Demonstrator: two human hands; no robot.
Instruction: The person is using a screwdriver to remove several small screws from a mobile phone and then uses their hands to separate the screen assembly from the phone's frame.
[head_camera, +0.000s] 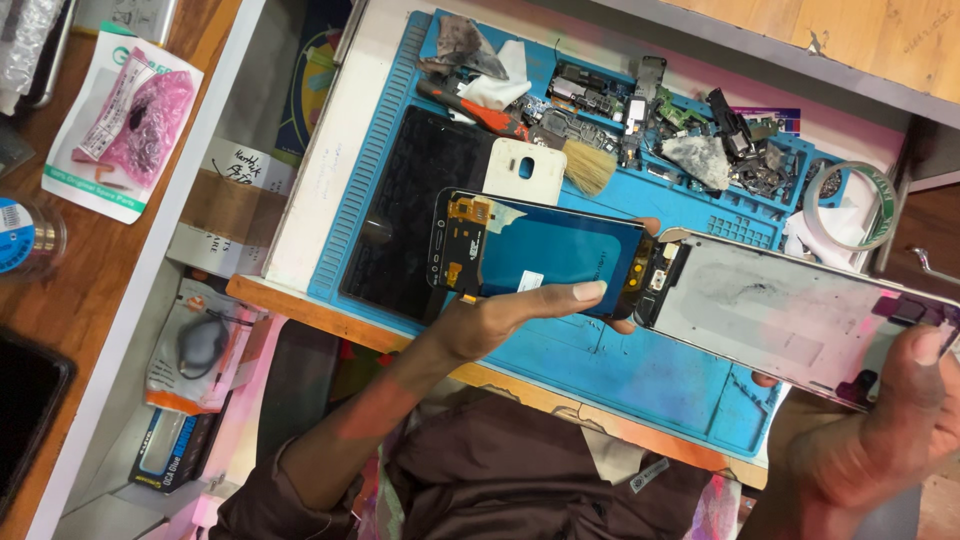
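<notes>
My left hand (505, 315) grips a phone display panel (545, 250) with its blue back facing up and a gold flex connector at its left end. My right hand (880, 430) holds a silver phone frame (780, 310), its grey inner face up. The two parts meet end to end above a blue work mat (650, 375). My left thumb lies along the panel's near edge, and fingertips show at its far edge.
On the mat lie a black screen (415, 210), a white phone back cover (525, 172), a brush (585, 165), a red-handled tool (470, 108), circuit parts (690, 115) and a tape roll (850, 205). Packets (125, 115) rest on the wooden desk at left.
</notes>
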